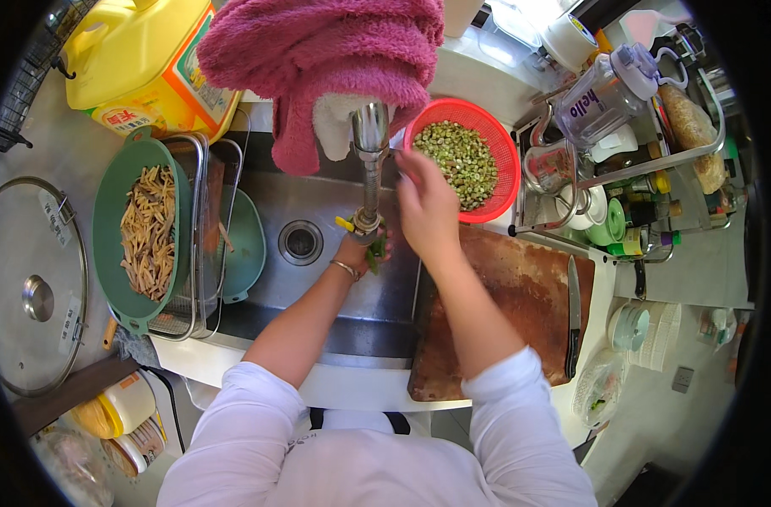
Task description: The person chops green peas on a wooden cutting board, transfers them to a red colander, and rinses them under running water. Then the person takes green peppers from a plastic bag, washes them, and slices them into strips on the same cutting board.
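Below the metal faucet, my left hand is closed around some green vegetable pieces, partly hidden by the spout. A bracelet circles that wrist. My right hand is raised just right of the faucet, beside a red plastic colander of chopped green vegetable pieces. Its thumb and fingers are apart, with nothing visible between them. Under both hands lies the stainless steel sink with a round drain. A pink towel drapes over the faucet's top.
Right of the sink, a kitchen knife lies on a wooden cutting board. A rack holds jars and bottles beyond. To the left are a green basin of cut brown strips, a wire basket, a glass lid and a yellow oil jug.
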{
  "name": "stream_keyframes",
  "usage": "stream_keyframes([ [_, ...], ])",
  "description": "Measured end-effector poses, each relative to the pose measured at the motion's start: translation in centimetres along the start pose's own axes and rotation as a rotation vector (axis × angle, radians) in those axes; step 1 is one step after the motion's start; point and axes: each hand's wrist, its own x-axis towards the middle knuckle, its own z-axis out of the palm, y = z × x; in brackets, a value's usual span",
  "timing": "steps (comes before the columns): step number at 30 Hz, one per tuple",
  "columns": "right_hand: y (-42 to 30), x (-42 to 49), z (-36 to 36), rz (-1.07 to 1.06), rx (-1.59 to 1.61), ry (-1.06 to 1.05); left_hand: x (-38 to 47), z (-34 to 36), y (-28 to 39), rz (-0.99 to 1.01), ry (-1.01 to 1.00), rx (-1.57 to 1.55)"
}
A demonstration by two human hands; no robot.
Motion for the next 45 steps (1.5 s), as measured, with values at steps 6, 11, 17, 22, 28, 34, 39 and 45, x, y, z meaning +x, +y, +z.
stream_keyframes([
  [6,5.7,-9.9,6.2,0.774,0.582,0.3,-2.2,-0.1,0.5,0.671,0.231,1.366],
  [11,9.7,-10.2,10.1,0.938,0.898,0.067,-4.5,0.8,1.9,0.334,0.366,1.714],
  [17,12.2,-7.4,10.7,1.079,1.153,0.178,-7.1,0.9,1.5,0.674,0.13,1.827],
  [22,14.0,-7.5,10.5,1.077,0.562,0.02,-5.5,1.0,1.8,0.793,0.16,1.684],
  [28,13.2,-9.0,9.2,0.814,0.308,0.021,-2.9,0.4,2.3,0.411,0.025,1.608],
  [34,9.4,-7.5,5.8,0.685,0.043,-0.179,-0.2,-0.9,0.8,0.613,0.121,1.043],
  [39,5.5,-2.9,3.1,0.571,0.666,-0.093,-0.9,-0.9,0.1,0.08,0.065,0.195],
  [45,1.4,8.0,6.8,0.239,0.621,-0.301,-5.0,-2.5,2.7,-0.086,-0.018,0.543],
])
